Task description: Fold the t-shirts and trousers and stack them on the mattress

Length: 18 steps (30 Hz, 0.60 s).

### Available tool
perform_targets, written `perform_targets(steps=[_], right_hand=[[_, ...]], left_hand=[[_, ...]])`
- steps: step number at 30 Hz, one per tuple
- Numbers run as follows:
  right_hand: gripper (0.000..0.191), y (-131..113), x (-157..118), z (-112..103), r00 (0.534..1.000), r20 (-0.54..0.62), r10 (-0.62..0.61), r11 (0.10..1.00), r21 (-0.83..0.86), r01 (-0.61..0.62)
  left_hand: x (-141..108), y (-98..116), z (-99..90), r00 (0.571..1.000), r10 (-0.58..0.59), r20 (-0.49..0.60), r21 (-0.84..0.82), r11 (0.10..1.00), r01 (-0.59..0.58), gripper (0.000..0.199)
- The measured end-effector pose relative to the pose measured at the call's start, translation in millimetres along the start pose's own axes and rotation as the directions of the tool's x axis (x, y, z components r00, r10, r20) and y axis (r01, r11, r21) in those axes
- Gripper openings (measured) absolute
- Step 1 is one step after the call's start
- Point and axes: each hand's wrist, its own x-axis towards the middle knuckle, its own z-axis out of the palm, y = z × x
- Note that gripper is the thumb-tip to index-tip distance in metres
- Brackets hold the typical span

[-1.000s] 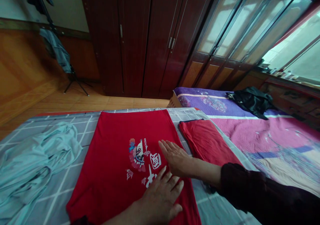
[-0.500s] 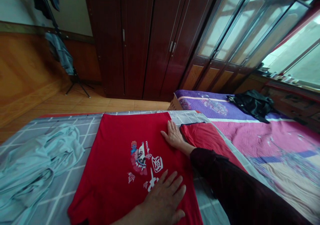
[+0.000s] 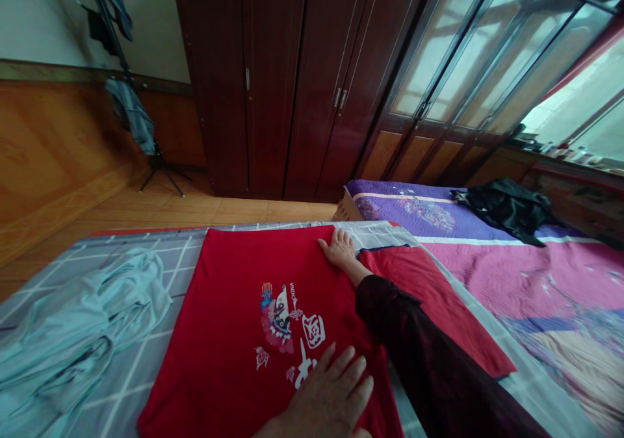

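A red T-shirt (image 3: 229, 321) is spread out on a grey checked bed sheet (image 3: 131, 373), its white lettering and colourful printed figure facing up. My left hand (image 3: 326, 399) lies palm down on the lower print, fingers spread, covering part of the lettering. Farther off, my right hand (image 3: 340, 249) rests flat at the shirt's far right corner, fingers stretched out and thumb apart. Beneath my right sleeve (image 3: 414, 340), partly hidden, a second red garment (image 3: 439, 288) with a dark edge lies alongside the shirt.
A crumpled pale blue garment (image 3: 112, 301) lies on the left of the bed. To the right, another bed with a purple and pink cover (image 3: 468, 256) bears a black garment (image 3: 511, 207). Behind stand a dark red wardrobe (image 3: 273, 132) and a clothes stand (image 3: 124, 67).
My right hand has slid slightly outward along the far right corner of the shirt. My left hand stays on the print, shifted slightly down and right in view. The view has tilted a little.
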Motion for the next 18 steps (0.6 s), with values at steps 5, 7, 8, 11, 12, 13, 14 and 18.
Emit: perform_targets(steps=[5, 7, 8, 11, 12, 13, 14, 18], right_hand=[[0.075, -4, 16, 0, 0.999, 0.004, -0.038, 0.999, -0.009, 0.038], [0.077, -4, 20, -1, 1.000, -0.015, 0.028, 0.999, -0.017, -0.028], [0.076, -4, 22, -1, 0.998, -0.030, 0.048, 0.999, -0.022, -0.048], [0.069, -3, 23, -4, 0.999, -0.049, 0.018, 0.999, -0.029, -0.020], [0.067, -2, 23, -5, 0.999, -0.051, 0.013, 0.999, -0.029, -0.014], [0.065, -1, 22, -8, 0.998, -0.055, 0.027, 0.999, -0.028, -0.028], [0.065, 0, 22, -11, 0.996, -0.066, 0.057, 0.998, -0.027, -0.059], [0.067, -19, 15, -20, 0.987, -0.141, 0.080, 0.996, -0.014, -0.083]], left_hand=[[2, -2, 4.0, 1.000, 0.015, -0.010, 0.080, 0.997, -0.014, 0.053], [3, -2, 6.3, 0.999, 0.019, -0.031, 0.117, 0.993, -0.016, 0.046], [4, -2, 7.4, 0.999, 0.025, -0.043, 0.133, 0.991, -0.019, 0.044], [5, -3, 8.8, 0.997, 0.033, -0.065, 0.164, 0.986, -0.022, 0.040], [6, -3, 8.4, 0.997, 0.030, -0.066, 0.168, 0.986, -0.018, 0.040], [6, -3, 7.7, 0.998, 0.026, -0.066, 0.171, 0.985, -0.015, 0.039], [6, -3, 6.6, 0.998, 0.026, -0.063, 0.171, 0.985, -0.014, 0.039], [9, -2, 0.3, 0.999, 0.001, -0.050, 0.150, 0.989, 0.006, 0.038]])
